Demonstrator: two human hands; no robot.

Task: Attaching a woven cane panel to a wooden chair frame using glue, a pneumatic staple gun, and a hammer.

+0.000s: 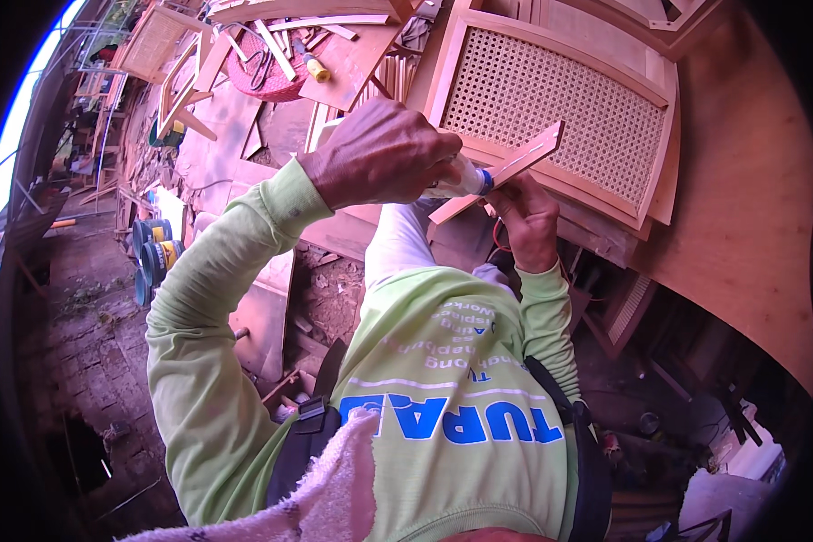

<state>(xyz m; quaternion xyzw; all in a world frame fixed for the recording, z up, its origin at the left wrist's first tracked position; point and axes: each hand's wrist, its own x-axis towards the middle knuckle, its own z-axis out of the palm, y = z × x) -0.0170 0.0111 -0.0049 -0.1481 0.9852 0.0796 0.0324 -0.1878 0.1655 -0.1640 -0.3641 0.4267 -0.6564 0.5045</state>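
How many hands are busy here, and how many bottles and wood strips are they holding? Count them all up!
Hands: 2 (left hand, right hand)
White bottle, held: 1
Wood strip, held: 1
Total: 4

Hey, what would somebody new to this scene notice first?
Probably the wood-framed cane panel, its open weave standing out at the upper right. Just below and left of it, the left hand holds a white bottle, blue cap at a wooden strip in the right hand. The light green shirt fills the lower middle.
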